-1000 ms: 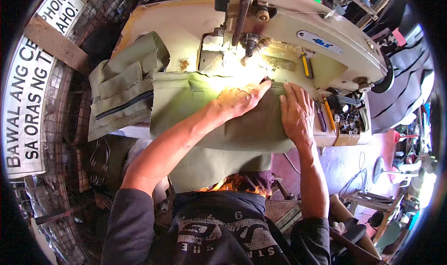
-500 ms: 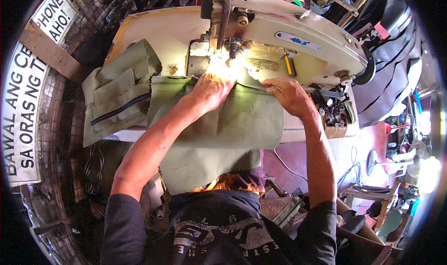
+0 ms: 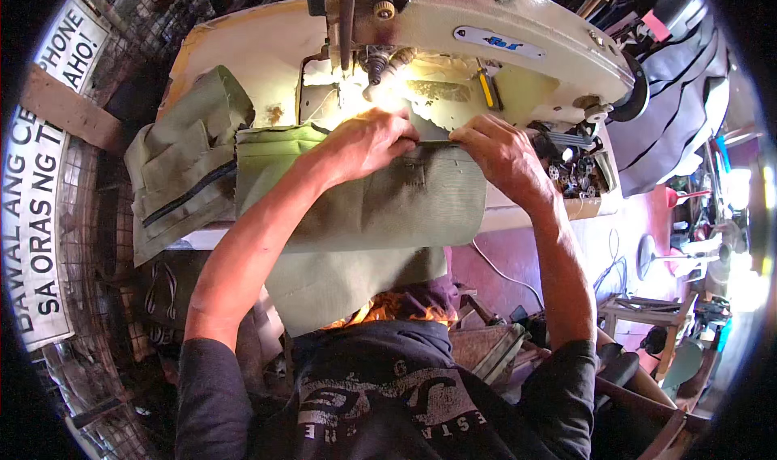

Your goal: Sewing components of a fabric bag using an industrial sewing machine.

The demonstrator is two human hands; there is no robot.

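A large piece of olive-green fabric (image 3: 364,209) lies over the front edge of the sewing table and drapes toward my lap. My left hand (image 3: 374,142) pinches its upper edge just in front of the sewing machine's (image 3: 518,31) lit needle area. To its right, my right hand (image 3: 495,148) grips the same edge between thumb and fingers, so a short stretch of edge runs between both hands. Strong lamp glare hides the needle and presser foot. A folded olive piece with a dark zipper (image 3: 190,191) joins or lies against the fabric's left side; which one, I cannot tell.
A yellow-and-black tool (image 3: 488,88) rests on the table beneath the machine arm. At the right corner sits an open box of bobbins and metal parts (image 3: 576,173). Dark sheets (image 3: 676,108) hang at the far right. A wire-mesh wall with signs (image 3: 48,193) stands at left.
My left hand has come back slightly from the needle area, and my right hand has moved a little left along the fabric edge. The whole view has shifted somewhat.
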